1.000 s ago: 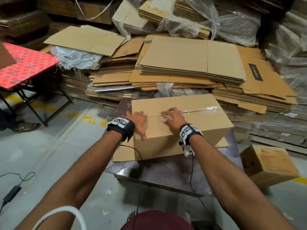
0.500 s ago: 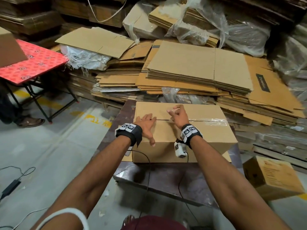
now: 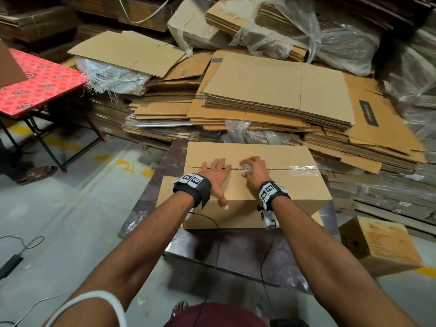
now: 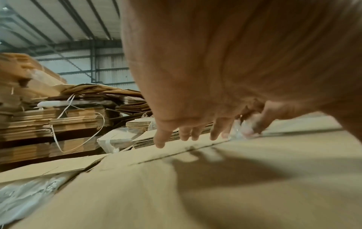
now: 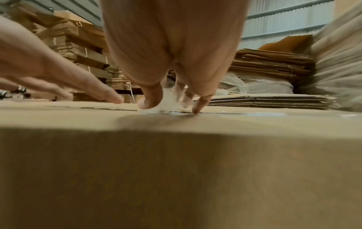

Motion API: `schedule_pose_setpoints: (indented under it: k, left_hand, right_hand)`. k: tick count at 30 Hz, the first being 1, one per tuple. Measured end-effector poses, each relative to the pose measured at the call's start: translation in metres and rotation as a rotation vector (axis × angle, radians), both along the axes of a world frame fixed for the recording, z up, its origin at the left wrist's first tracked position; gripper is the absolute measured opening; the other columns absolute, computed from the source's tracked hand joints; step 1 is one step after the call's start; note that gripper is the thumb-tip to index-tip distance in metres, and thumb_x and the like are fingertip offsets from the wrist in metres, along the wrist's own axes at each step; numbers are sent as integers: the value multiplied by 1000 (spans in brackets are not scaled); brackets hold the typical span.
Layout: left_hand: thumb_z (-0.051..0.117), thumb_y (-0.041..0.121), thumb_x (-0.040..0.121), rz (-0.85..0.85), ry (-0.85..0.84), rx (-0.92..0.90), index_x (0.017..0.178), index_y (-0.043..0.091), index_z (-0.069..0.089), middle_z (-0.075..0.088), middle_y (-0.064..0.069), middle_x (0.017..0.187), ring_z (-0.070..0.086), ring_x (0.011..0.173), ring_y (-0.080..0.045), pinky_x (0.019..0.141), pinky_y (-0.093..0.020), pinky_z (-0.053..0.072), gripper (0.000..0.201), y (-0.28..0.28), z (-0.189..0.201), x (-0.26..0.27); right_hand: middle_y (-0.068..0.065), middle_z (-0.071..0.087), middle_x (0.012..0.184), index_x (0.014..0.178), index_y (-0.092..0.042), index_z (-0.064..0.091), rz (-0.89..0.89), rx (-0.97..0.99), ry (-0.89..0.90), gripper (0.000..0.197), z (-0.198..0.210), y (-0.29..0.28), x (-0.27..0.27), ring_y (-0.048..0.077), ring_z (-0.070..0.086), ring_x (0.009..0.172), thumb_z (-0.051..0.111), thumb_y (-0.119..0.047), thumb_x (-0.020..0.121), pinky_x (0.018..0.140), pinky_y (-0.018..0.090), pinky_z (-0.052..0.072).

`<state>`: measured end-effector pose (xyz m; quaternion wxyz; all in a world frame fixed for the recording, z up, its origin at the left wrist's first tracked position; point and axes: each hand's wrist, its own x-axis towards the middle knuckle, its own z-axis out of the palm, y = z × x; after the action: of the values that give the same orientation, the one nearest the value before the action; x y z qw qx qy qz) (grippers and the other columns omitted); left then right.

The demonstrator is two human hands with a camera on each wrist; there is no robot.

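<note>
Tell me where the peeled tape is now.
In the head view, the tape wad is pinched in the right hand at the box top seam, just right of the left hand.

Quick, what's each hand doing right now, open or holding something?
Left hand: open, fingers flat on top of the cardboard box.
Right hand: pinching the crumpled clear tape at the box's seam.

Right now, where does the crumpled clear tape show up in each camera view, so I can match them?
Head: the tape sits mid-frame, pinched by the right hand on the box.
Left wrist: the tape is right of centre, past the left hand.
Right wrist: the tape is centre, between thumb and fingers.
Shared landmark: the seam along the box top.
</note>
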<state>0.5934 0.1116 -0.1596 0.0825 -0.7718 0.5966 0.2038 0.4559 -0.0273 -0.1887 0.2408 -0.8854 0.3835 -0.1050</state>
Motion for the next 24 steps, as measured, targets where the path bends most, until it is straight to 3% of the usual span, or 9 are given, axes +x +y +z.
schedule_pose_setpoints:
  k: [2, 4, 7, 9, 12, 15, 16, 20, 24]
  left_hand:
    - [90, 61, 56, -12, -8, -3, 163, 16, -5, -15, -10, 170, -11, 157, -30, 124, -64, 1, 149, -4, -7, 0]
    - [89, 56, 58, -6, 14, -17, 164, 18, -3, -14, -8, 171, -9, 157, -28, 124, -62, 3, 145, -4, -10, 7]
    - [90, 50, 59, -19, 9, -13, 164, 21, 1, -10, -6, 171, -6, 158, -26, 125, -60, 7, 141, 1, -8, 23]
    - [91, 46, 59, -24, 13, -11, 164, 21, 4, -8, -5, 172, -3, 158, -26, 125, -59, 8, 139, 4, -4, 35]
    - [92, 42, 60, -27, 15, 0, 164, 23, 5, -7, -3, 172, -1, 158, -24, 126, -57, 9, 137, 7, -1, 51]
    - [93, 40, 58, -21, -1, 27, 164, 21, 5, -7, -4, 172, 0, 158, -26, 125, -57, 10, 139, 2, 0, 53]
    - [93, 39, 57, -19, -17, 41, 164, 20, 6, -6, -5, 172, 2, 157, -28, 124, -58, 11, 140, -1, 2, 50]
    - [94, 47, 52, -18, -44, 51, 161, 22, 17, 14, -12, 167, 22, 149, -39, 120, -60, 24, 136, -18, 7, 32]
    - [91, 56, 57, -51, 60, -43, 163, 24, 7, 1, -11, 171, 6, 156, -37, 123, -62, 14, 140, -37, 6, 1]
  right_hand:
    - [1, 56, 126, 102, -26, 67, 39, 75, -144, 21, -2, -5, -3, 26, 50, 119, 59, -9, 93, 102, 44, 44]
    - [4, 63, 107, 93, -23, 61, -24, 288, -321, 17, 2, -13, -7, 30, 61, 102, 51, -11, 98, 88, 42, 53]
    - [13, 64, 96, 99, -16, 56, -118, 520, -487, 15, 11, -25, -13, 27, 64, 84, 44, -16, 108, 70, 38, 57]
    - [15, 61, 91, 106, -15, 54, -215, 508, -541, 16, 20, -30, -19, 27, 62, 78, 44, -27, 109, 66, 40, 61]
    - [13, 58, 102, 114, -10, 52, -337, 355, -467, 20, 29, -37, -29, 26, 60, 83, 54, -28, 106, 57, 25, 59]
    - [7, 50, 119, 109, -15, 54, -230, 102, -220, 37, 21, -42, -36, 24, 52, 102, 81, -23, 85, 85, 31, 49]
    - [4, 47, 118, 106, -17, 56, -199, 37, -142, 42, 18, -41, -37, 23, 50, 103, 87, -25, 78, 88, 33, 46]
    - [0, 60, 104, 94, -24, 64, -287, -17, -90, 50, 13, -37, -41, 23, 59, 93, 97, -39, 59, 79, 39, 55]
    - [11, 67, 110, 100, -16, 75, -249, 62, -61, 38, 12, -32, -42, 31, 64, 101, 93, -30, 70, 87, 45, 57]
